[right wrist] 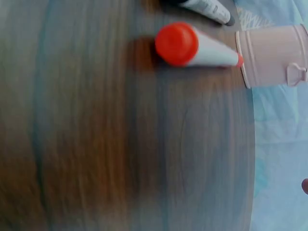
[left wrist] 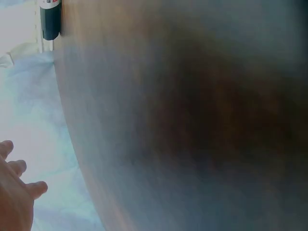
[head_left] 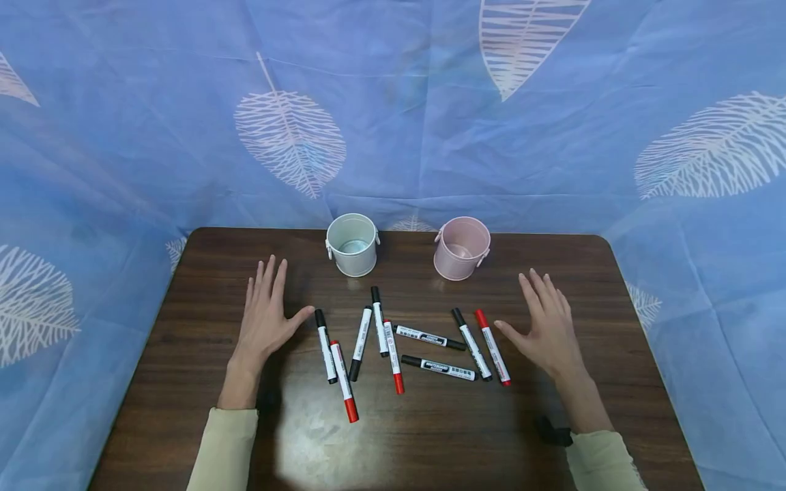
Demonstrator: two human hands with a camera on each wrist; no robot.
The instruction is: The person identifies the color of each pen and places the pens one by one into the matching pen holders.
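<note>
Head-view tally: 9 markers [head_left: 430, 337], 2 buckets [head_left: 356, 265], 2 hands [head_left: 264, 324], 2 sleeves [head_left: 224, 447], 1 table [head_left: 172, 382], 1 leaf-print cloth [head_left: 399, 150].
Markers by cap: 6 black [head_left: 471, 344], 3 red [head_left: 492, 348]; sum 9. Buckets by colour: 1 mint [head_left: 362, 264], 1 pink [head_left: 451, 264]; 2 handles [head_left: 329, 251] showing on each. Hands: 1 left [head_left: 264, 324], 1 right [head_left: 549, 341]. Leaf prints [head_left: 291, 140]: 8, partial ones counted. Left wrist view: 1 marker, cut off; 3 fingertips [left wrist: 37, 188]. Right wrist view: 2 markers, of which 1 red; 1 bucket; 1 fingertip [right wrist: 305, 186].
</note>
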